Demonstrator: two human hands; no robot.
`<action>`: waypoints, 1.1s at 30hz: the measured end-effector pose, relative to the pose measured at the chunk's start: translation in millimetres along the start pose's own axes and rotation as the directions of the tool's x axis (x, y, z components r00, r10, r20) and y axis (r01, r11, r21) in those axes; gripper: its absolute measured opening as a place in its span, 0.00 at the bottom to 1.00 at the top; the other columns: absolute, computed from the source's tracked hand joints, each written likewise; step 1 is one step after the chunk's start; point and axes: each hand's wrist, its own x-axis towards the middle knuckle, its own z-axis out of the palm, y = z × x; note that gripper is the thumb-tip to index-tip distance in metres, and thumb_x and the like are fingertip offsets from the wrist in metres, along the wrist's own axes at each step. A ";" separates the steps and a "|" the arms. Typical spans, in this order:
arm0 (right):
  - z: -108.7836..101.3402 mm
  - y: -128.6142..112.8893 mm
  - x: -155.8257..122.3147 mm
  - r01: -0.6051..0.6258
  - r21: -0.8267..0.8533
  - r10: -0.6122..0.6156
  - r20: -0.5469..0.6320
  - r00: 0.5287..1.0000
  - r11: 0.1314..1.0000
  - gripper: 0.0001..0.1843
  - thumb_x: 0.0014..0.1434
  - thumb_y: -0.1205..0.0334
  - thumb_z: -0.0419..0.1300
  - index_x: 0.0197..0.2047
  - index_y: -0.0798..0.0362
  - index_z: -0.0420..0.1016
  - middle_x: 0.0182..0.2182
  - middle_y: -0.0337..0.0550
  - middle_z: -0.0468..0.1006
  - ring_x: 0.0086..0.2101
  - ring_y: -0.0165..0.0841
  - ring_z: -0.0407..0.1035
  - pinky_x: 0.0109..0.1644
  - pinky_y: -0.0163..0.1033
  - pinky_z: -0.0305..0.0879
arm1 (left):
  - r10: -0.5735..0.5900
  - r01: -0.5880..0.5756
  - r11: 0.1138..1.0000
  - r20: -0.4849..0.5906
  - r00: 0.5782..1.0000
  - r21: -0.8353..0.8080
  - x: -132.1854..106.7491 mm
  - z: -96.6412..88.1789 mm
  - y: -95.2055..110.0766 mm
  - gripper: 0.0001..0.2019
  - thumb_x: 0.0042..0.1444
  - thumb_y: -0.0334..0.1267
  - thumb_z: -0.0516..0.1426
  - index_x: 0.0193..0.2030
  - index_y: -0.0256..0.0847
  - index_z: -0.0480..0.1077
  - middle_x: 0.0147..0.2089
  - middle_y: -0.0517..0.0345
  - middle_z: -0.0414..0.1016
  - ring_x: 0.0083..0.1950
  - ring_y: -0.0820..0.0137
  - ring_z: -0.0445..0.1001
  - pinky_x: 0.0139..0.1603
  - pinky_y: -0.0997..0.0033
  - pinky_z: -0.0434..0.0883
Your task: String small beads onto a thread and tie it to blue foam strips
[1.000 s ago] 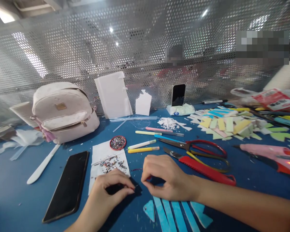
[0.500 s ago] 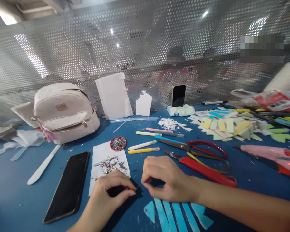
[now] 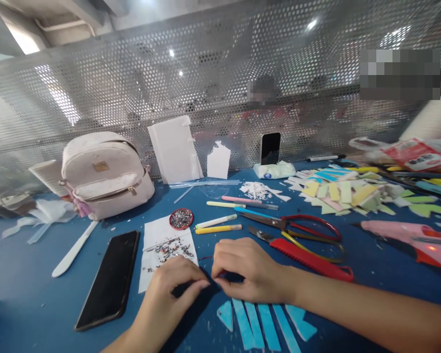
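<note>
My left hand (image 3: 176,289) and my right hand (image 3: 248,272) face each other low over the blue table, fingertips a small gap apart. Each pinches thumb against forefinger; anything held there is too small to make out. Beneath the left hand's knuckles lies a white sheet (image 3: 145,282) scattered with small dark and shiny beads (image 3: 174,249). At its top edge sits a red-rimmed round dish (image 3: 181,218) full of similar bits. Just below my right hand several blue strips (image 3: 268,326) lie side by side, with a small blue triangular piece (image 3: 226,315) at their left.
Scissors (image 3: 279,220), a red-handled cutter (image 3: 312,260) and markers (image 3: 218,229) lie beyond my right hand; a pink glue gun (image 3: 404,233) is farther right. At left are a black phone (image 3: 108,279), a white plastic knife (image 3: 73,250) and a backpack (image 3: 108,179). Paper pieces (image 3: 345,191) are heaped at right.
My hands have come slightly closer together, both still pinched. The view has shifted a little, so the table things sit slightly differently in the picture.
</note>
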 end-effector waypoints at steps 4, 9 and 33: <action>-0.2 0.0 -0.1 0.007 0.019 -0.007 0.034 0.999 1.000 0.03 0.62 0.68 0.55 0.36 0.52 0.70 0.28 0.38 0.72 0.31 0.30 0.65 0.32 0.35 0.57 | -0.014 0.012 0.997 0.033 0.999 0.077 -1.5 2.3 3.7 0.12 0.64 0.36 0.55 0.30 0.39 0.73 0.30 0.55 0.77 0.33 0.66 0.74 0.36 0.70 0.67; -0.9 1.1 0.3 0.009 0.051 -0.013 0.077 0.997 0.999 0.06 0.66 0.60 0.57 0.38 0.53 0.70 0.29 0.38 0.73 0.31 0.30 0.65 0.33 0.34 0.57 | -0.022 0.017 0.991 0.036 0.999 0.136 -1.0 7.7 8.8 0.16 0.67 0.37 0.49 0.26 0.39 0.66 0.26 0.56 0.70 0.30 0.67 0.70 0.32 0.71 0.63; -5.7 0.6 -0.1 0.016 0.229 -0.046 0.122 0.991 0.973 0.03 0.63 0.66 0.54 0.36 0.53 0.68 0.28 0.39 0.72 0.30 0.31 0.65 0.33 0.35 0.59 | 0.364 -0.386 0.907 0.151 0.919 0.169 -0.7 5.7 17.1 0.19 0.70 0.39 0.43 0.26 0.42 0.59 0.23 0.55 0.68 0.27 0.67 0.65 0.29 0.69 0.60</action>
